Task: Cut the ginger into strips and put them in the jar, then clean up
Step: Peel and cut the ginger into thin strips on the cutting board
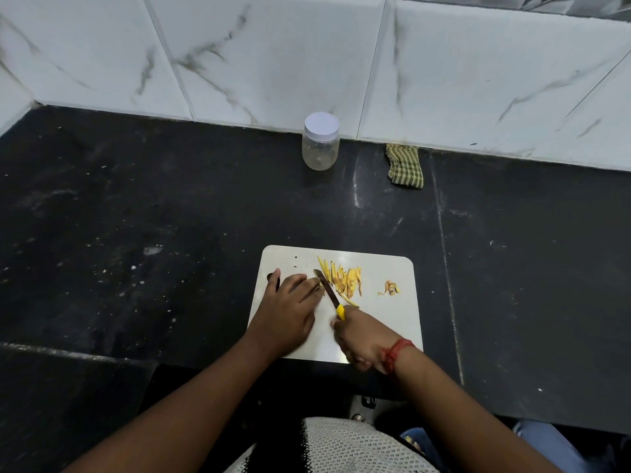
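Observation:
A white cutting board [386, 322] lies on the black counter in front of me. Yellow ginger strips [343, 276] are piled on its far middle, with a few small scraps [391, 288] to their right. My right hand [362, 337] grips a knife [327, 290] by its yellow handle, blade pointing up-left beside the strips. My left hand [288, 310] lies on the board, fingertips pressing down a small ginger piece right at the blade; that piece is mostly hidden. A clear jar [320, 143] with a white lid on stands at the back by the wall.
A folded green checked cloth [404, 165] lies by the wall, right of the jar. The black counter [153, 216] carries scattered pale specks. A marble-look tiled wall [273, 56] bounds the back. The counter's front edge runs just below the board.

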